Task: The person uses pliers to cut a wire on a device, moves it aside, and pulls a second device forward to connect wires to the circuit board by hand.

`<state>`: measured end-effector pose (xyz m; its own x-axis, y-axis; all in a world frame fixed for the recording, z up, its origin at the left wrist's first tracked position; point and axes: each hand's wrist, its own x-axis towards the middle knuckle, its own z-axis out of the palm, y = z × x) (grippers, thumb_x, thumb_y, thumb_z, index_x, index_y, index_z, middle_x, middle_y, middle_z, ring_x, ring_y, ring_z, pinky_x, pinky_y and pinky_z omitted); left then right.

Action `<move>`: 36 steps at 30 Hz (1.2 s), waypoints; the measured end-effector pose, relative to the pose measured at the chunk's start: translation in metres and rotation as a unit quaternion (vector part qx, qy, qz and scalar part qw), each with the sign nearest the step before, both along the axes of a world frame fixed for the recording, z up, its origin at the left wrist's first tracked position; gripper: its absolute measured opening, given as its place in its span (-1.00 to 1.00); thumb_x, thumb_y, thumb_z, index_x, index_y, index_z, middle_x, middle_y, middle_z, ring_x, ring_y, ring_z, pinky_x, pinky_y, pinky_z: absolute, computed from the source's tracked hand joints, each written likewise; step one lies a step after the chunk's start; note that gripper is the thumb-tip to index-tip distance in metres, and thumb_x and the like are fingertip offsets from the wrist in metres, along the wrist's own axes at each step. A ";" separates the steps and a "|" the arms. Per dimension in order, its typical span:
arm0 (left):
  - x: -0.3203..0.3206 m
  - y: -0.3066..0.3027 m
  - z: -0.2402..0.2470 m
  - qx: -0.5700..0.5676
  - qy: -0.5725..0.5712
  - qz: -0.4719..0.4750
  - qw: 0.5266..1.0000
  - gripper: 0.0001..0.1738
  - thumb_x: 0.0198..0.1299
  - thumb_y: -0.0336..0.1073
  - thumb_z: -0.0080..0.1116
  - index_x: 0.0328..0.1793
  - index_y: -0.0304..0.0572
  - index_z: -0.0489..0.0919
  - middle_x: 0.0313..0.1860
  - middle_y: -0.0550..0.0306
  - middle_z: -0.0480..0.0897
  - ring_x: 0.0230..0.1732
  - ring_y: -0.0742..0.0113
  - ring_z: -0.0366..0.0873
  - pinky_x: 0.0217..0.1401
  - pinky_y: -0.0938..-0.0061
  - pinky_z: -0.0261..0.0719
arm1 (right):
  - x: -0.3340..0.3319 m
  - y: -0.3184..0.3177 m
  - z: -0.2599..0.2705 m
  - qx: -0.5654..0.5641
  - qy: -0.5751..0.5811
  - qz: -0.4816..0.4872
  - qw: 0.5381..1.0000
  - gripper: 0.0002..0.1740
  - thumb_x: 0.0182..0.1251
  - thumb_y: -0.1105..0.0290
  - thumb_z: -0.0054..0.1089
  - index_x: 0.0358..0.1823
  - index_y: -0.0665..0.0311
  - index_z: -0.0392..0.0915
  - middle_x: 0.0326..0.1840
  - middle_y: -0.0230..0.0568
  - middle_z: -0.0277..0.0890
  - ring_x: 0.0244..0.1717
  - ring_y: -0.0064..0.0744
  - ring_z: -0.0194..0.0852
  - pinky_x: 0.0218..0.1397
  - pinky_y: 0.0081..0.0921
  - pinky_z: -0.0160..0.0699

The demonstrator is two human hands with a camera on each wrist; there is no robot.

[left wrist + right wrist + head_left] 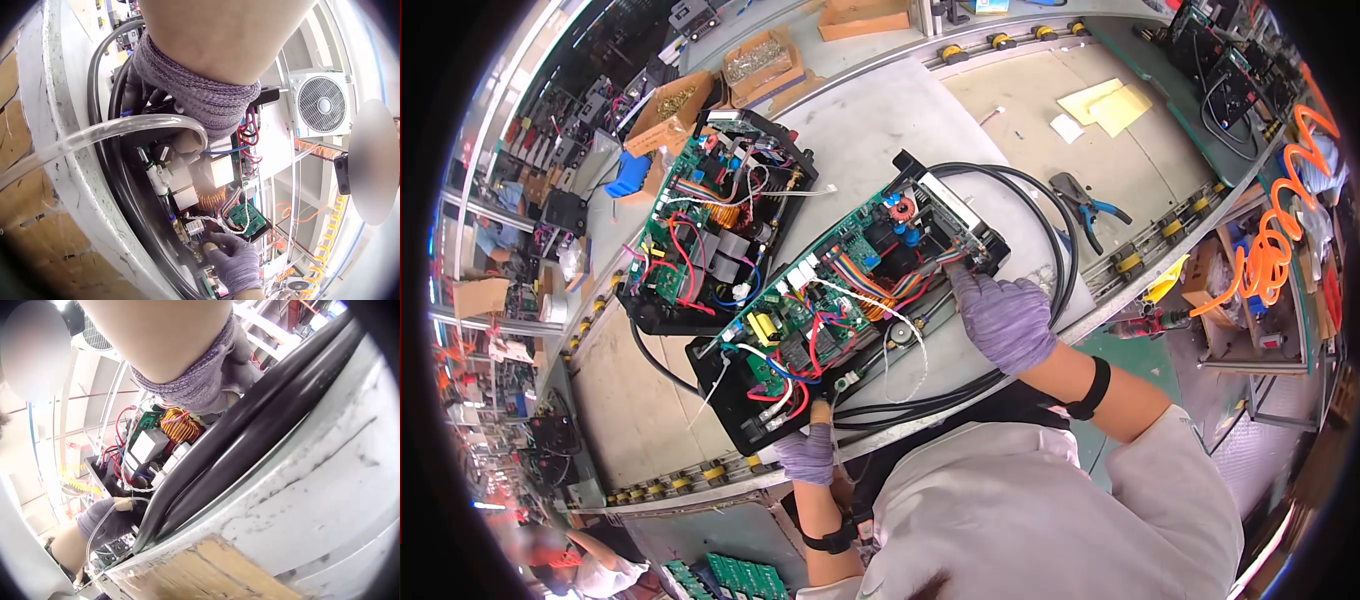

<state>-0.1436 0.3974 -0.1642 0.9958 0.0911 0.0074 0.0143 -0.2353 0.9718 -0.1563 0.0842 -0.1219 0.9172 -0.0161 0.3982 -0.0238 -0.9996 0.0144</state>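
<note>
An open electronics unit (pixel 840 300) lies slantwise on the bench, its black chassis holding a green circuit board, coloured wires and an orange copper-wound coil (pixel 181 427). My left hand (pixel 808 455), in a purple glove with bare fingertips, grips the chassis at its near left corner. Its thumb is at the edge; the other fingers are mostly hidden. My right hand (pixel 1005 320), gloved alike, reaches into the right end beside a ribbon of wires. In the left wrist view this right hand (pixel 234 262) has its fingertips low among the parts; I cannot tell whether they pinch something.
A second open unit (pixel 715 220) stands behind, left. Thick black cables (pixel 1050 210) loop around the right end and run along the front edge. Blue-handled pliers (pixel 1090 210) lie at the right, with yellow paper (pixel 1118 108) beyond. Boxes of small parts (pixel 758 65) stand at the back.
</note>
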 end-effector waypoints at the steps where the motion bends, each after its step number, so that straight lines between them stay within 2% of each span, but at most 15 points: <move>1: -0.001 0.001 -0.002 -0.005 0.008 0.002 1.000 -0.33 0.05 -0.53 0.39 0.32 -0.28 0.41 0.12 0.05 0.57 0.07 0.32 0.52 0.24 0.39 0.46 | 0.000 0.002 -0.001 0.003 0.027 -0.016 0.999 -0.52 0.17 0.28 0.12 0.15 0.24 0.49 -0.56 -0.30 0.52 -0.61 -0.38 0.58 -0.56 -0.31 0.42; 6: 0.000 0.001 -0.001 -0.011 -0.005 -0.014 1.000 -0.35 0.05 -0.52 0.39 0.31 -0.26 0.42 0.11 0.06 0.57 0.05 0.32 0.53 0.23 0.39 0.47 | 0.010 0.008 0.004 0.113 0.146 -0.047 0.982 -0.58 0.19 0.18 0.21 0.05 0.19 0.54 -0.54 -0.26 0.56 -0.56 -0.20 0.59 -0.49 -0.24 0.48; 9: 0.001 0.007 -0.005 0.035 -0.001 -0.028 0.999 -0.31 0.05 -0.49 0.41 0.34 -0.26 0.39 0.15 0.04 0.56 0.10 0.31 0.52 0.27 0.37 0.45 | 0.002 0.002 0.020 0.223 0.122 0.014 0.967 -0.68 0.20 0.13 0.23 -0.13 0.17 0.57 -0.60 -0.24 0.51 -0.57 -0.15 0.57 -0.50 -0.21 0.47; 12: 0.000 0.006 -0.006 0.041 0.007 -0.019 0.999 -0.28 0.05 -0.48 0.43 0.37 -0.26 0.38 0.20 0.01 0.54 0.15 0.28 0.52 0.29 0.35 0.44 | -0.015 -0.012 0.025 0.220 0.159 0.034 0.962 -0.75 0.14 0.13 0.31 -0.38 0.14 0.55 -0.64 -0.23 0.46 -0.60 -0.14 0.52 -0.52 -0.20 0.43; 13: 0.001 0.007 -0.005 0.062 0.018 -0.023 0.998 -0.29 0.04 -0.48 0.43 0.36 -0.28 0.39 0.22 -0.02 0.55 0.18 0.25 0.52 0.31 0.33 0.44 | -0.024 -0.019 0.019 0.277 0.112 0.095 0.950 -0.73 0.06 0.18 0.41 -0.55 0.12 0.50 -0.70 -0.26 0.37 -0.63 -0.14 0.44 -0.54 -0.23 0.38; 16: 0.000 0.008 -0.006 0.069 0.018 -0.035 0.997 -0.36 0.05 -0.49 0.42 0.31 -0.30 0.45 0.17 -0.02 0.58 0.16 0.25 0.53 0.31 0.33 0.44 | -0.041 -0.034 0.020 0.255 0.058 0.224 0.939 -0.72 0.04 0.20 0.43 -0.51 0.15 0.50 -0.60 -0.29 0.50 -0.60 -0.06 0.48 -0.50 -0.28 0.45; 17: 0.000 0.009 -0.007 0.061 0.021 -0.038 0.997 -0.37 0.05 -0.50 0.41 0.29 -0.30 0.46 0.17 -0.02 0.59 0.16 0.25 0.54 0.31 0.33 0.44 | -0.042 -0.038 0.022 0.324 0.027 0.231 0.917 -0.77 0.00 0.28 0.48 -0.43 0.15 0.56 -0.57 -0.32 0.50 -0.59 -0.21 0.50 -0.49 -0.36 0.44; 20: 0.004 0.013 -0.013 0.056 0.025 -0.050 0.997 -0.41 0.06 -0.50 0.40 0.26 -0.31 0.49 0.15 -0.01 0.60 0.14 0.26 0.55 0.30 0.32 0.45 | -0.039 -0.023 0.008 0.568 -0.237 0.006 0.788 -0.76 0.03 0.27 0.48 -0.35 0.19 0.62 -0.48 -0.27 0.55 -0.50 -0.38 0.53 -0.43 -0.46 0.43; 21: 0.005 0.018 -0.019 0.064 0.026 -0.055 0.996 -0.42 0.06 -0.50 0.40 0.26 -0.31 0.50 0.15 0.00 0.60 0.14 0.27 0.55 0.30 0.32 0.45 | -0.036 -0.027 0.011 0.592 -0.242 0.014 0.769 -0.72 0.08 0.26 0.44 -0.29 0.27 0.61 -0.39 -0.22 0.58 -0.42 -0.46 0.53 -0.34 -0.53 0.46; 24: 0.007 0.019 -0.019 0.051 0.029 -0.065 0.996 -0.42 0.07 -0.49 0.39 0.27 -0.30 0.50 0.16 0.01 0.60 0.14 0.27 0.55 0.31 0.31 0.45 | -0.037 -0.054 -0.002 0.561 -0.095 0.121 0.813 -0.73 0.12 0.30 0.38 -0.24 0.31 0.60 -0.38 -0.24 0.57 -0.41 -0.43 0.53 -0.28 -0.55 0.51; 25: 0.007 0.018 -0.018 0.039 0.030 -0.065 0.997 -0.42 0.07 -0.48 0.39 0.27 -0.29 0.49 0.16 0.01 0.60 0.14 0.27 0.55 0.31 0.31 0.45 | -0.033 -0.047 -0.008 0.638 -0.123 0.202 0.732 -0.75 0.13 0.33 0.33 -0.23 0.32 0.58 -0.39 -0.25 0.56 -0.43 -0.45 0.51 -0.29 -0.55 0.50; 28: 0.006 0.018 -0.019 0.029 0.038 -0.059 0.997 -0.43 0.07 -0.48 0.38 0.26 -0.28 0.50 0.16 0.03 0.61 0.15 0.26 0.55 0.32 0.30 0.43 | -0.028 -0.037 -0.006 0.545 -0.113 0.158 0.815 -0.77 0.13 0.33 0.33 -0.26 0.32 0.58 -0.45 -0.29 0.52 -0.48 -0.44 0.46 -0.33 -0.50 0.49; 32: 0.007 0.012 -0.010 0.031 0.068 -0.062 0.995 -0.42 0.06 -0.48 0.39 0.27 -0.27 0.49 0.16 0.05 0.61 0.16 0.27 0.54 0.33 0.33 0.42 | -0.011 -0.031 -0.009 0.418 -0.188 -0.038 0.888 -0.47 0.04 0.44 0.30 0.10 0.33 0.42 -0.08 -0.09 0.47 -0.22 -0.35 0.48 -0.12 -0.42 0.53; 33: 0.009 0.013 -0.012 0.033 0.080 -0.068 0.994 -0.41 0.05 -0.48 0.39 0.27 -0.27 0.49 0.16 0.05 0.61 0.16 0.27 0.54 0.33 0.34 0.42 | -0.009 -0.034 -0.009 0.426 -0.157 -0.021 0.891 -0.25 0.00 0.50 0.28 0.32 0.31 0.27 0.12 -0.01 0.39 -0.04 -0.28 0.46 0.02 -0.37 0.52; 36: 0.015 0.015 -0.013 0.041 0.112 -0.092 0.989 -0.40 0.06 -0.39 0.41 0.26 -0.21 0.49 0.17 0.07 0.61 0.22 0.26 0.52 0.40 0.29 0.35 | 0.008 -0.040 0.011 0.430 -0.116 0.087 0.891 -0.18 -0.01 0.52 0.28 0.39 0.32 0.25 0.17 0.01 0.42 0.05 -0.22 0.48 0.10 -0.34 0.52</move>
<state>-0.1290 0.4126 -0.1768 0.9730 -0.0837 -0.2151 0.1764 -0.3311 0.9269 -0.1481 0.0443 -0.1111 0.8297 -0.2734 0.4867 0.2295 -0.6277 -0.7438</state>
